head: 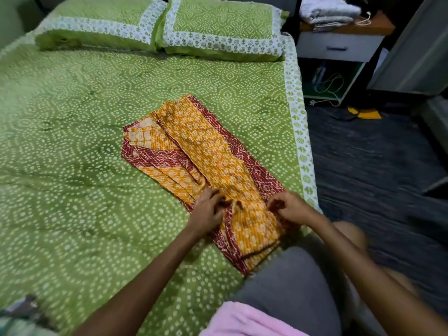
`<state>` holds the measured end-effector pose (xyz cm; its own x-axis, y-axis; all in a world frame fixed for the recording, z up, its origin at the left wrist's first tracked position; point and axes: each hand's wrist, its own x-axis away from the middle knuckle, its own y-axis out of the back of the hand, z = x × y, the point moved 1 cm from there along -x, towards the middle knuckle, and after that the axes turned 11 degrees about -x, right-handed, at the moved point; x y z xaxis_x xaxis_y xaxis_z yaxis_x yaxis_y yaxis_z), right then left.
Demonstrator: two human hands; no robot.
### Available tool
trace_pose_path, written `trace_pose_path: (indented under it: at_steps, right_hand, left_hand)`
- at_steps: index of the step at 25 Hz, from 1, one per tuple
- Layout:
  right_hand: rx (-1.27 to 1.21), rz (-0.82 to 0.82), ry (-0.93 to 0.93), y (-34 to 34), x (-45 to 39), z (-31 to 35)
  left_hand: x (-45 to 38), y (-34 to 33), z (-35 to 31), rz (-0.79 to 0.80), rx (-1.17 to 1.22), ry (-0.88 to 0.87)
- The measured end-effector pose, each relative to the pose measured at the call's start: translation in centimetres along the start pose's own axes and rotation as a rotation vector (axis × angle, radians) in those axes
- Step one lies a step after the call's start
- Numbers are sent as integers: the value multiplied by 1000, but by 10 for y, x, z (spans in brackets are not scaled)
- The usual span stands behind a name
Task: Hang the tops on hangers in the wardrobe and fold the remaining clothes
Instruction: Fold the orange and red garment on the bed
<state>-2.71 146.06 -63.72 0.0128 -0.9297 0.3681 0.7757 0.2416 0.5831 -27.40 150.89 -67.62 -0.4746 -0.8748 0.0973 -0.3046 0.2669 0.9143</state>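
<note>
1. No writing readable anywhere.
2. Orange-and-maroon printed cotton garment (208,166) lies on the green dotted bedspread (72,141), stretching toward eleven o'clock from the hands.
3. Left hand (207,210) and right hand (289,207) both pinch its near end.

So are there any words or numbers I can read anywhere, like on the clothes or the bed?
None: no words, numbers or labels can be read anywhere.
Orange and red printed cotton garment, gripped by the left hand and right hand: only flower and dot patterns.
Green dotted bedsheet and two matching green pillows: patterns, no writing.
White bedside drawer unit: no label visible.
</note>
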Motion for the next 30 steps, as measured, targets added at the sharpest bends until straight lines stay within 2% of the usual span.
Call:
trace_pose_path:
  at_steps: [3,6,10,16,19,21,24,26,30]
  right_hand:
    - [311,123,38,23,14,-24]
    - [396,183,87,31,23,-36]
    - [451,54,224,30,29,-41]
    - [468,31,346,33,30,-45]
    - [471,-77,375,41,35,-51]
    - [515,-36,330,37,39,-56]
    - [527,-9,277,30,37,-63]
    - [534,-47,255,33,34,-65]
    - [656,-43,100,28,28,-51]
  left_hand:
    - [44,-14,-26,-16,-32,-222]
    - [67,-26,-35,-98,-185,-391]
    - [73,-29,-37,-182,-243,-350]
    - [84,-23,-54,-422,-176,-259]
    - [98,-31,-60,-392,-163,-265]
    - [101,-36,-58,-346,-149,-252]
    - [99,-37,-59,-365,-138,-249]
    - [97,-36,-63,-387,-152,-300]
    - [100,-40,-63,-255,-150,-419]
